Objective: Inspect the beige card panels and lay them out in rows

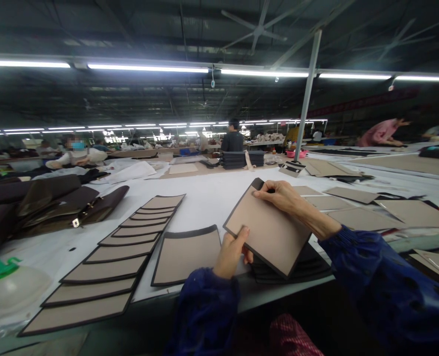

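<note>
A long white table [208,200] fills the space before me, and across it, left of the lone flat panel [189,257], runs an overlapping row of dark-edged beige panels [117,253]. Just right of that lone panel sits a dark stack [310,262]. Over the stack, tilted and up to the right of the lone panel, I see the held panel [274,230]. Well left of the lone panel stands a green-nozzled bottle [19,289]. The right hand [284,198] pinches the held panel's upper edge; the left hand [232,252] grips its lower-left edge, thumb on the beige face.
</note>
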`<state>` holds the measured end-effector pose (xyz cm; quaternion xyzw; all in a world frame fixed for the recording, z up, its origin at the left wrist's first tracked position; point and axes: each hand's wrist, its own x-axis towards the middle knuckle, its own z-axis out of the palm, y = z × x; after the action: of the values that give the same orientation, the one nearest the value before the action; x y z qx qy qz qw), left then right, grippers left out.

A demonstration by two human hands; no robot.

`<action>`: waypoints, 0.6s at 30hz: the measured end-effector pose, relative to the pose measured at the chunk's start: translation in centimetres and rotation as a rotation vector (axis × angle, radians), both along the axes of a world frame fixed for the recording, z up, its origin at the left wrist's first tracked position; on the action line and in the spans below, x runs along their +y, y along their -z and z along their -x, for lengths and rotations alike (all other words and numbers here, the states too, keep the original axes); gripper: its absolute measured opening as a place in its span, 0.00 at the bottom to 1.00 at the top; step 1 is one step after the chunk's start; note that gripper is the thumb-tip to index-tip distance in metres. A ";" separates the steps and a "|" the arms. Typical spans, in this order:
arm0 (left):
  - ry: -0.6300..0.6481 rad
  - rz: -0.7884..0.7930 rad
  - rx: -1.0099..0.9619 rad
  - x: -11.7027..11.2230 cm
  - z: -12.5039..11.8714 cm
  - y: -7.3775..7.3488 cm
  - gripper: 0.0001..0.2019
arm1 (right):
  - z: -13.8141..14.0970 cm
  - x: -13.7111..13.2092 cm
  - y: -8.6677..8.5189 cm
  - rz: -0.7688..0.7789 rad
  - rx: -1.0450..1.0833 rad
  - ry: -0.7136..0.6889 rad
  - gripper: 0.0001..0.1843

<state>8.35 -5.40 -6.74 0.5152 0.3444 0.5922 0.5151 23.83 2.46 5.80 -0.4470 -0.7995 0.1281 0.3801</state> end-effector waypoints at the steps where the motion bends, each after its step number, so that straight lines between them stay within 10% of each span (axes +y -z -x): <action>1: 0.001 0.000 0.003 0.0 0.0 0.0 0.23 | 0.0 0.0 0.0 0.003 -0.001 -0.005 0.19; 9: -0.015 0.004 0.033 0.0 0.1 0.2 0.24 | 0.1 0.7 0.1 0.035 0.005 -0.101 0.20; 18: 0.067 -0.022 0.007 -0.2 0.2 0.0 0.22 | -1.3 1.7 -0.3 0.509 0.191 -0.452 0.18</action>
<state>8.19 -5.57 -6.78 0.5342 0.3221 0.5766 0.5276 25.15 4.18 6.15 -0.3250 -0.7817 0.4452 0.2918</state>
